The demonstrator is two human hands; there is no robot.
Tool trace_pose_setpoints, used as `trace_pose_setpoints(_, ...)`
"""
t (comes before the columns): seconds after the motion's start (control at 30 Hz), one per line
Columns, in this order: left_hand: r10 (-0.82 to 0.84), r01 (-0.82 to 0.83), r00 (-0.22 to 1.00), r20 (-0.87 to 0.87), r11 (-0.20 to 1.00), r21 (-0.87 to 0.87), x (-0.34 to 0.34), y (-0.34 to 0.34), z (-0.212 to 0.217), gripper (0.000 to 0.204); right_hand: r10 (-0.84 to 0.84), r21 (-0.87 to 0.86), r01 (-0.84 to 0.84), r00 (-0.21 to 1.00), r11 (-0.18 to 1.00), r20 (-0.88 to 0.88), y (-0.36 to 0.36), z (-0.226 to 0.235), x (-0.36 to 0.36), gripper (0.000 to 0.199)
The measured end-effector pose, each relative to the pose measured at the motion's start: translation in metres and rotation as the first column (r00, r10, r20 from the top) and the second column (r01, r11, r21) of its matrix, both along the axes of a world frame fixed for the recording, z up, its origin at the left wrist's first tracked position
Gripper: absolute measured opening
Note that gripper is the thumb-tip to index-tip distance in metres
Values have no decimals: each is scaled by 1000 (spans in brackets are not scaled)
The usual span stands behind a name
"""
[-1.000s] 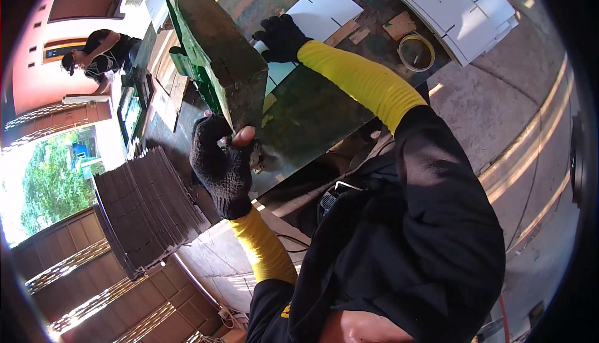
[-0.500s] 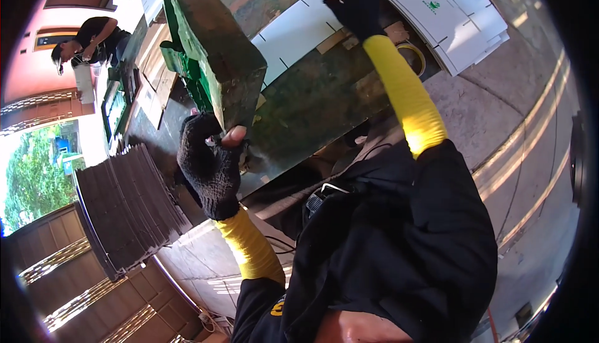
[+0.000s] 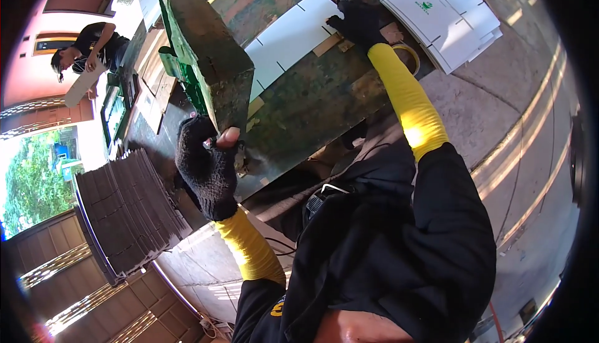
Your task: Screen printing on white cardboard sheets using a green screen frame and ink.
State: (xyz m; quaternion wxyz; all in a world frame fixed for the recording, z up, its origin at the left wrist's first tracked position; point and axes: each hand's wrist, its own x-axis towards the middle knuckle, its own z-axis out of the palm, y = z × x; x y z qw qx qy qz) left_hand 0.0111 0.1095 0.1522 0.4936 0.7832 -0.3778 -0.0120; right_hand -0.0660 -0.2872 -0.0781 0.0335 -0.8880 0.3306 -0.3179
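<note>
My left hand [image 3: 209, 165], in a black knit glove with a bare thumb tip, is closed on the lower corner of an upright metal plate [image 3: 221, 72]. That plate is green on one side, dark and worn on the other, and belongs to a green machine [image 3: 175, 72]. A white sheet [image 3: 290, 34] with short black marks along its edges lies flat beside the plate. My right hand [image 3: 360, 24], also in a black glove, reaches out to the sheet's right end. Its thumb and fingers are apart at that edge. The plate hides the sheet's left end.
A stack of white printed sheets [image 3: 430, 15] lies at the far right. Near my right wrist is a yellow tape roll [image 3: 409, 59] on the dark worktable [image 3: 299, 115]. Dark grey stacked sheets [image 3: 128, 209] stand at left. At far left a person [image 3: 87, 47] handles a board.
My right hand has come slightly nearer to me along the white sheet's end. The metal plate has tilted a little to the left in my left hand. The other person's board has swung.
</note>
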Motion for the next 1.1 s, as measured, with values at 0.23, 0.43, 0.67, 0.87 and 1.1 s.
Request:
trace_pose_setpoints(0.23, -28, 25, 999, -45, 998, -50, 1, -3, -2, 36, 18, 8, -18, 1000, 1000, 23, 4, 8, 0, 59)
trace_pose_setpoints(0.43, -38, 34, 997, 69, 998, 54, 3, -8, -5, 36, 40, 62, -42, 999, 997, 34, 1, 10, -5, 52)
trace_pose_setpoints(0.67, -184, 181, 973, 140, 983, 34, -7, -49, -22, 32, 246, 137, -231, 964, 963, -105, -16, 16, -19, 34)
trace_pose_setpoints(0.87, -270, 244, 956, 114, 948, 203, -25, -101, -65, 28, 308, 644, -450, 893, 619, 329, -25, 11, -24, 29)
trace_pose_setpoints(1.1, -435, 305, 887, 154, 803, 512, -16, -125, -129, 45, 361, 54, -357, 917, 933, -168, -31, 26, -28, 27)
